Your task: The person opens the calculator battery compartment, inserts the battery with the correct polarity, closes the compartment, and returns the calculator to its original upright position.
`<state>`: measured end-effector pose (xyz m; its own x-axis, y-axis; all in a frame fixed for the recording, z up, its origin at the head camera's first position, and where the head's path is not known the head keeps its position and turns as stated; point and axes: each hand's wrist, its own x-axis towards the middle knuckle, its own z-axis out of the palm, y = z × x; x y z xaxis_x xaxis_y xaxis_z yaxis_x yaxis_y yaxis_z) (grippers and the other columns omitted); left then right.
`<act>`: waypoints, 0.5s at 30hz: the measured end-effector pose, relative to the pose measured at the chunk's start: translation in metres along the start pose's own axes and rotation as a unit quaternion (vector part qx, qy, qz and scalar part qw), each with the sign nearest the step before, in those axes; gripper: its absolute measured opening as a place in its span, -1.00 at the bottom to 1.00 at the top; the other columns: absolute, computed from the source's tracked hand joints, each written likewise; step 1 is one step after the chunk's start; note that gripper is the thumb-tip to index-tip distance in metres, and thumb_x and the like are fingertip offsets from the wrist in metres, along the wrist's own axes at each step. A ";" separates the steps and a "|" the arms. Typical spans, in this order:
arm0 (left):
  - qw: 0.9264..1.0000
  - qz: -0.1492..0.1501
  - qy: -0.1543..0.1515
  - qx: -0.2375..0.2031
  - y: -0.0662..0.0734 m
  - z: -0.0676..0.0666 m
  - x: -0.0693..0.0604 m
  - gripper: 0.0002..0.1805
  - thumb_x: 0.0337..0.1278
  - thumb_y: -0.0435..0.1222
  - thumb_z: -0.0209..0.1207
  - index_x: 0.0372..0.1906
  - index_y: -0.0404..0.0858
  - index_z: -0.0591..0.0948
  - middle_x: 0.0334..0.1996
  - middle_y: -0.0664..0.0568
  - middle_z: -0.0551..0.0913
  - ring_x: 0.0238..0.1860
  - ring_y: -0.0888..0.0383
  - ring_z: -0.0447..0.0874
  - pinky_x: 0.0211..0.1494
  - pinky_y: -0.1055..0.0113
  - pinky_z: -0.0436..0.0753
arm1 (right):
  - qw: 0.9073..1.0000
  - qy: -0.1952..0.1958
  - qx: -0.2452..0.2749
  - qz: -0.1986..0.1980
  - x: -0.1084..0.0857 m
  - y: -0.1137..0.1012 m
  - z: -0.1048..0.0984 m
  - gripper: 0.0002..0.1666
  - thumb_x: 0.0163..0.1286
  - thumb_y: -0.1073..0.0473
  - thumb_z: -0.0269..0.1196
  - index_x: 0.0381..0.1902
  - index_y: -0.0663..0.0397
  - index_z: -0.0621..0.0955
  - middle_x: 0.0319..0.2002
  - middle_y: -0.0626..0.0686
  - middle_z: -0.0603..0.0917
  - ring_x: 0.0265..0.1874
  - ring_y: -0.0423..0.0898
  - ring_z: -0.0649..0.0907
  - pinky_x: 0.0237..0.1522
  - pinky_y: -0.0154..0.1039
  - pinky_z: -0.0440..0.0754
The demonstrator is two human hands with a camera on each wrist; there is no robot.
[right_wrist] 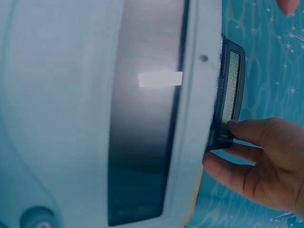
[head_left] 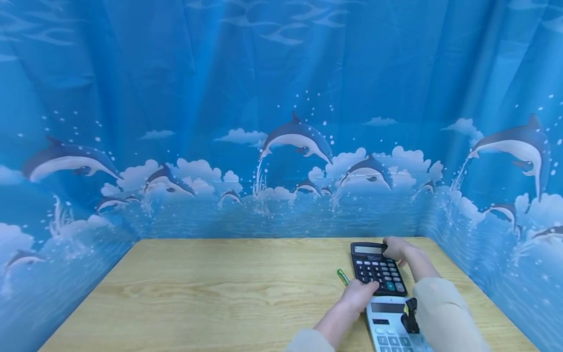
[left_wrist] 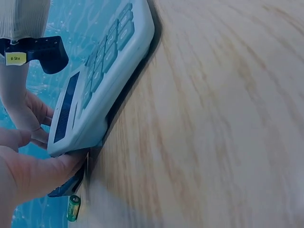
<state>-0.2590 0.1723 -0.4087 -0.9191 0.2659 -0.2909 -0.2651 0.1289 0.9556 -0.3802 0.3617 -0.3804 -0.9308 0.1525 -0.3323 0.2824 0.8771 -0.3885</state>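
The left hand (head_left: 358,295) and right hand (head_left: 398,248) are gripping the black calculator (head_left: 375,272) near the far right corner of the desk (head_left: 220,293); sliding it leftward could be sending the battery (head_left: 342,276) (sitting just beside it) rolling.

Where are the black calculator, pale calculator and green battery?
Black calculator (head_left: 376,269), head view: its keys.
Pale calculator (head_left: 393,325), head view: casing above its keys.
Green battery (left_wrist: 73,208), left wrist view: its side.
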 end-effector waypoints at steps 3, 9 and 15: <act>1.000 -0.001 0.019 -0.013 -0.001 0.003 0.000 -0.47 0.14 -0.22 0.13 0.09 -0.54 0.38 -0.08 -0.31 0.49 0.00 -0.22 0.45 0.10 -0.11 0.36 | 1.000 0.002 0.004 -0.001 0.000 0.002 0.000 -0.40 0.33 0.31 0.03 0.26 0.51 0.18 0.11 0.52 0.30 -0.05 0.29 0.49 -0.49 -0.16 0.61; 0.997 0.019 0.068 -0.031 -0.002 0.007 -0.002 -0.39 0.12 -0.26 0.12 0.17 -0.60 0.28 0.11 -0.46 0.34 0.17 -0.33 0.27 0.21 -0.15 0.22 | 1.000 -0.001 0.008 -0.010 -0.018 -0.003 -0.003 -0.40 0.31 0.35 0.05 0.23 0.56 0.18 0.07 0.53 0.32 -0.04 0.31 0.49 -0.46 -0.14 0.62; 0.993 0.038 0.111 -0.021 -0.001 0.010 -0.002 -0.42 0.07 -0.29 0.13 0.16 -0.55 0.34 0.07 -0.40 0.42 0.14 -0.26 0.36 0.18 -0.09 0.30 | 1.000 -0.002 0.006 -0.028 -0.026 -0.004 -0.005 -0.49 0.28 0.41 0.04 0.15 0.59 0.25 -0.13 0.44 0.47 -0.13 0.28 0.55 -0.42 -0.15 0.63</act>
<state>-0.2538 0.1811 -0.4096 -0.9773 0.0552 -0.2046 -0.2003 0.0754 0.9768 -0.3586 0.3567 -0.3663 -0.9446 0.1014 -0.3123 0.2324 0.8784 -0.4177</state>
